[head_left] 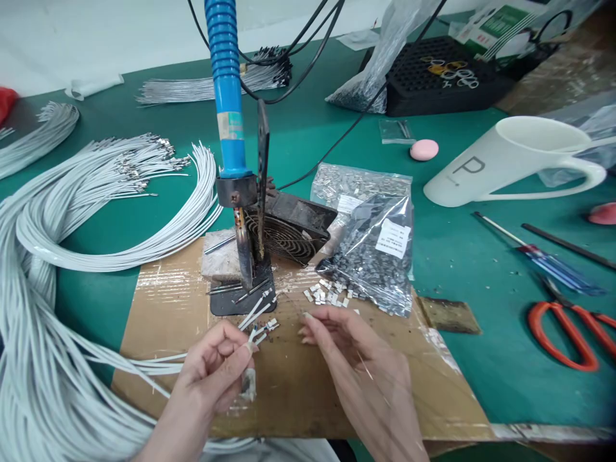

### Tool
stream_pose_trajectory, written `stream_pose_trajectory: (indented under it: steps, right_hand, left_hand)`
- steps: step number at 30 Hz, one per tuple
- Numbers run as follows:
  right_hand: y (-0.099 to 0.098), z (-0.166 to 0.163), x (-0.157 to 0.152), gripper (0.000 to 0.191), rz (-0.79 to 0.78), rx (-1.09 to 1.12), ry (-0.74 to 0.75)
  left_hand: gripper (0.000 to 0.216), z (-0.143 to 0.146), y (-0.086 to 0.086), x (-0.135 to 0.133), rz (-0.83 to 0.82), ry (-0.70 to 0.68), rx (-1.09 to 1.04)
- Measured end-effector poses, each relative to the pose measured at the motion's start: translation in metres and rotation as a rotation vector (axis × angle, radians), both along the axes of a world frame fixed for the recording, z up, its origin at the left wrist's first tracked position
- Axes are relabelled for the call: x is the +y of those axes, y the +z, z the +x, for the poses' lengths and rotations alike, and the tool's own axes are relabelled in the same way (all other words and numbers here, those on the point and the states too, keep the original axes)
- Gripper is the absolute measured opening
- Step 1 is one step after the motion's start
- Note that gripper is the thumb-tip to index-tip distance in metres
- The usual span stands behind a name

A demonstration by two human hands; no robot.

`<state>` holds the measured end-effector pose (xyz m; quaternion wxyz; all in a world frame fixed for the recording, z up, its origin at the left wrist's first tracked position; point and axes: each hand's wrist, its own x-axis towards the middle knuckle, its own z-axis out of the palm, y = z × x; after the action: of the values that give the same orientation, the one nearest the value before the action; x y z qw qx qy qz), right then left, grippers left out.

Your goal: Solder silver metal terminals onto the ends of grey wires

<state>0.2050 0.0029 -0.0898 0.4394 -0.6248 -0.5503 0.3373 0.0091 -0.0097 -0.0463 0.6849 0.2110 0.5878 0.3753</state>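
Note:
My left hand (216, 369) is closed in a pinch on several white wires (258, 335) whose ends carry small metal terminals. More white wires (262, 308) lie just ahead of its fingertips. My right hand (356, 366) has thumb and forefinger pressed together, with a thin strand of solder wire (368, 369) crossing the hand; its tip at the fingers is faint. Small white connector pieces (330, 294) lie scattered beyond the right fingertips. A blue-handled soldering iron (228, 96) stands tip down, held upright above a dark base plate (224, 305) in front of both hands.
Cardboard (158, 301) covers the work area. Behind the iron sits a dirty black fan (293, 224). Bags of small parts (380, 247) lie to its right. A large bundle of white wires (29, 308) fills the left. On the right are a tilted white mug (500, 163), screwdriver (553, 263) and orange-handled scissors (561, 340).

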Motion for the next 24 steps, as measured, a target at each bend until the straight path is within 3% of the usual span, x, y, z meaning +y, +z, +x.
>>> stream_pose_trajectory:
  steps: [4,8,14,20,24]
  right_hand:
    - [0.007,-0.015,-0.003,0.017,-0.263,0.576,0.001]
    - [0.024,-0.026,-0.002,0.014,-0.421,0.794,-0.058]
    - [0.038,-0.029,-0.002,0.009,-0.483,0.732,0.010]
    - [0.039,-0.031,-0.005,0.013,-0.339,0.587,0.149]
    - [0.040,-0.031,-0.006,0.013,-0.327,0.564,0.143]
  left_hand:
    - [0.052,0.001,0.002,0.000,-0.003,0.006,0.002]
    - [0.048,0.000,0.005,-0.001,-0.010,-0.004,-0.009]
    - [0.048,0.002,0.006,0.002,-0.028,-0.026,-0.047]
    - [0.043,0.006,0.001,0.000,0.008,0.055,-0.135]
    - [0.037,0.006,0.002,-0.002,0.060,0.008,-0.127]
